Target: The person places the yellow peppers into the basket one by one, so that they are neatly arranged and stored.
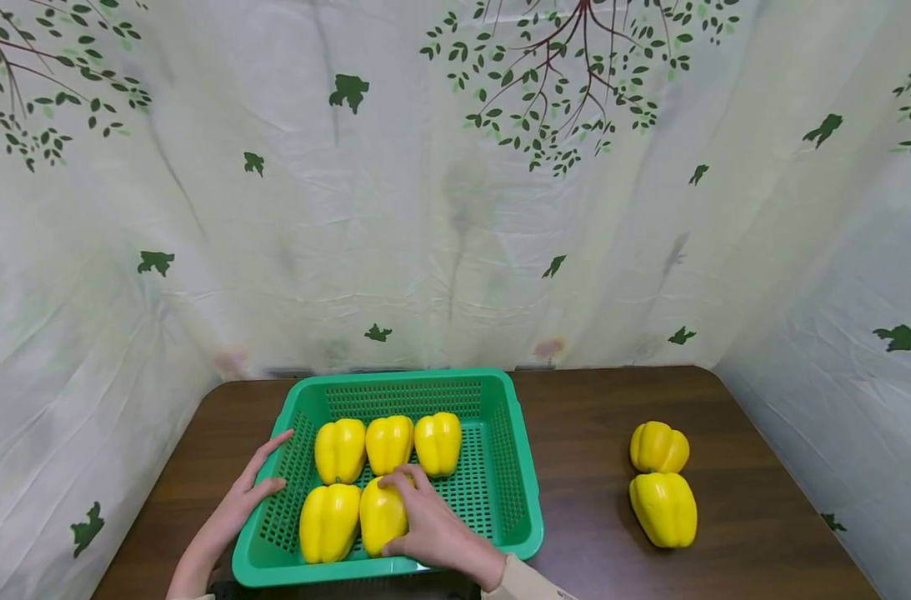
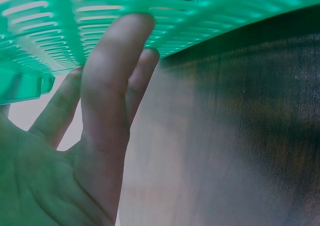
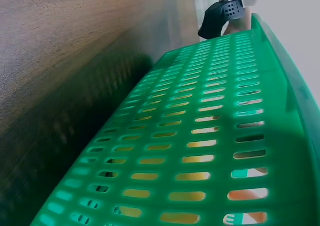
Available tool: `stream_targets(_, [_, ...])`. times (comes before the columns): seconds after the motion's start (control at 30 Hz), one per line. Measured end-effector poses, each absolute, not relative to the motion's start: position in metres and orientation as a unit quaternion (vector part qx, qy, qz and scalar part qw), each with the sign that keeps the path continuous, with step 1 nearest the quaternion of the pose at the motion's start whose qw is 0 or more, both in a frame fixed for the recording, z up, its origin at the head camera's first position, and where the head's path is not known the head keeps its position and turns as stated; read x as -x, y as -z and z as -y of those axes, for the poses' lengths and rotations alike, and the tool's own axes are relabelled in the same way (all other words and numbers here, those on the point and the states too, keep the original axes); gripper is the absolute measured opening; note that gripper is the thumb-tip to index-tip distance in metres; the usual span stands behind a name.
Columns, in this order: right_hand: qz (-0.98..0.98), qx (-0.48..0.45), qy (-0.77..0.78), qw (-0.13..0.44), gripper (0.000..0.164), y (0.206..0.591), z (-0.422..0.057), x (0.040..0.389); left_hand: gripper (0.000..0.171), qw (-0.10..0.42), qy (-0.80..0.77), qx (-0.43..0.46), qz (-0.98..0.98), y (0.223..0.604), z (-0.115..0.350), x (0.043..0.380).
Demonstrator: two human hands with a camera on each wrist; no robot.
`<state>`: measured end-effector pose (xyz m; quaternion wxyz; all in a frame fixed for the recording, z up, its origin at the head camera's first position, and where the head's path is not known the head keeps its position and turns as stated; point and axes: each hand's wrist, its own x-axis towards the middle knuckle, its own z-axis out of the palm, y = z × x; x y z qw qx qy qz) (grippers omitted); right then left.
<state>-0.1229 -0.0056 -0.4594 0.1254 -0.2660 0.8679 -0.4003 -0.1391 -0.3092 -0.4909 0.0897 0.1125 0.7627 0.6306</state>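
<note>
Inside the green plastic basket (image 1: 528, 500) lie several yellow bell peppers, three in a back row and two in front. My right hand (image 1: 434, 525) reaches over the near rim and grips the front-row bell pepper (image 1: 381, 518), thumb on its near side and fingers at its far side. Beside it on the left is another bell pepper (image 1: 330, 523). My left hand (image 1: 241, 500) touches the basket's left side with its fingers extended. The left wrist view shows those fingers (image 2: 107, 75) against the slotted wall (image 2: 102, 8).
On the brown table (image 1: 583, 467), right of the basket, two more yellow peppers (image 1: 663, 510) sit one behind the other, touching. A white curtain (image 1: 395, 250) with leaf prints hangs behind the table and along both sides.
</note>
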Motion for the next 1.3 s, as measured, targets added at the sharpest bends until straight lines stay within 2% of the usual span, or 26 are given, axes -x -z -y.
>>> stream_targets(0.57, [-0.864,0.247,0.407,0.164,0.054,0.455,-0.007,0.124,0.058,0.092,-0.622,-0.1,-0.771,0.49,0.308,0.139])
stream_targets(1.03, [-0.854,0.252,0.433,0.139,0.049,0.44,-0.03,0.129,0.059,0.092,-0.63,-0.115,-0.762,0.491,0.309,0.14])
stream_targets(1.3, [-0.857,0.245,0.44,0.105,0.052,0.43,-0.054,0.132,0.058,0.094,-0.625,-0.096,-0.769,0.49,0.308,0.139])
